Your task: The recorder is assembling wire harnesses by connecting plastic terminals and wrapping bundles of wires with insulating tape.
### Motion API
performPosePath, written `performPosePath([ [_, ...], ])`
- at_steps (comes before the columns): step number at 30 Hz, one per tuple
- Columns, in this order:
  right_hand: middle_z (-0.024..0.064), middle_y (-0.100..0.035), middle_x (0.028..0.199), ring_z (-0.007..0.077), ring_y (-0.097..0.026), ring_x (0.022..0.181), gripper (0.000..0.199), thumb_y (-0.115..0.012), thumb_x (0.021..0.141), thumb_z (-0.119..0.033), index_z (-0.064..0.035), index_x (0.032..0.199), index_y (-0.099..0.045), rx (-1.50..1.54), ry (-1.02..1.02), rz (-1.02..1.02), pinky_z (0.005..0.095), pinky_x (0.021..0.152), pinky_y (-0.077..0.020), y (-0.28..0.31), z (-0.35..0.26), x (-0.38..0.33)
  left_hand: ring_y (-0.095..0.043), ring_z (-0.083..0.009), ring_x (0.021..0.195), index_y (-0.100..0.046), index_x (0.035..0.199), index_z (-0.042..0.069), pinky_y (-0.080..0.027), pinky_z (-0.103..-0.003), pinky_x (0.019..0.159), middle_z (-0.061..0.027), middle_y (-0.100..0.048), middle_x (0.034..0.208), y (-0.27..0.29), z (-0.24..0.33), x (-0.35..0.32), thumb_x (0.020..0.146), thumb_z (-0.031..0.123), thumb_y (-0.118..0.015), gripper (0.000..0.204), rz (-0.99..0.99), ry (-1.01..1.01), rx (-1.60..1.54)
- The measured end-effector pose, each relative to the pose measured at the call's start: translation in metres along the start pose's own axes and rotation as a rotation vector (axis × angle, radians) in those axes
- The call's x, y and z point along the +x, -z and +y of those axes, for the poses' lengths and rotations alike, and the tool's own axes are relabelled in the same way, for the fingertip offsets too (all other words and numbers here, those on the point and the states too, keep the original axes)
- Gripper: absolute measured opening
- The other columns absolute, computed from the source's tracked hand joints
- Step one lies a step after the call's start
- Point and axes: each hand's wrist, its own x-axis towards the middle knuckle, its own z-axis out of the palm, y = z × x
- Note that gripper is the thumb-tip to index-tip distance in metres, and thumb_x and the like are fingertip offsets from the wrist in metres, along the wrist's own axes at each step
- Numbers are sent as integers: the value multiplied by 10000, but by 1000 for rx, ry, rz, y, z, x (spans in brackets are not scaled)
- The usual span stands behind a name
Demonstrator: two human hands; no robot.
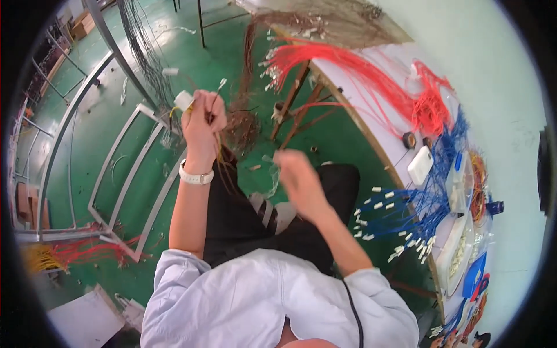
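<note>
Seen from above, a seated person in a pale shirt and black trousers works beside a long white table point(400, 104) that runs along the right side, over a green floor point(191, 75).

The left hand point(202, 119) is raised out in front, fingers closed in a fist around a thin bundle of brown and yellow wires point(219, 152) that trails down toward the lap. A small white plastic connector point(184, 100) sits at the top of that fist, touching the fingers. A white wristwatch point(195, 176) is on the left wrist.

The right hand point(297, 174) is lower and nearer the body, over the knees. It is blurred, so I cannot tell whether its fingers are pinched or loose; something pale and thin shows just beside it, too smeared to make out.

On the table, a thick sheaf of red wires point(348, 66) with white tips hangs over the far edge, and a sheaf of blue wires point(406, 211) with white tips hangs over the near edge. Between them lies a small white rectangular box point(420, 165), with a dark roll of tape point(409, 140) just beyond it.

To the left stands a grey metal frame point(125, 174) on the floor, with red and yellow wires point(69, 252) lying at its lower end.
</note>
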Motion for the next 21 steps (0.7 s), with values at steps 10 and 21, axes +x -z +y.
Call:
performPosePath([
  [10, 98, -700, 826, 148, -654, 695, 190, -551, 930, -96, 28, 1026, -658, 558, -53, 460, 258, 630, -510, 20, -42, 86, -388, -49, 584, -484, 726, 52, -304, -212, 510, 2, -499, 750, -69, -43, -44, 1033, 240, -381, 374, -169, 32, 489],
  [21, -88, -365, 649, 8, -296, 570, 353, -783, 747, -114, 7, 1057, -667, 294, -131, 471, 177, 491, -242, 50, -27, 56, -462, -84, 706, -518, 880, -2, -390, -225, 626, -18, -511, 783, -84, -83, -41, 957, 73, -439, 133, -310, 163, 604],
])
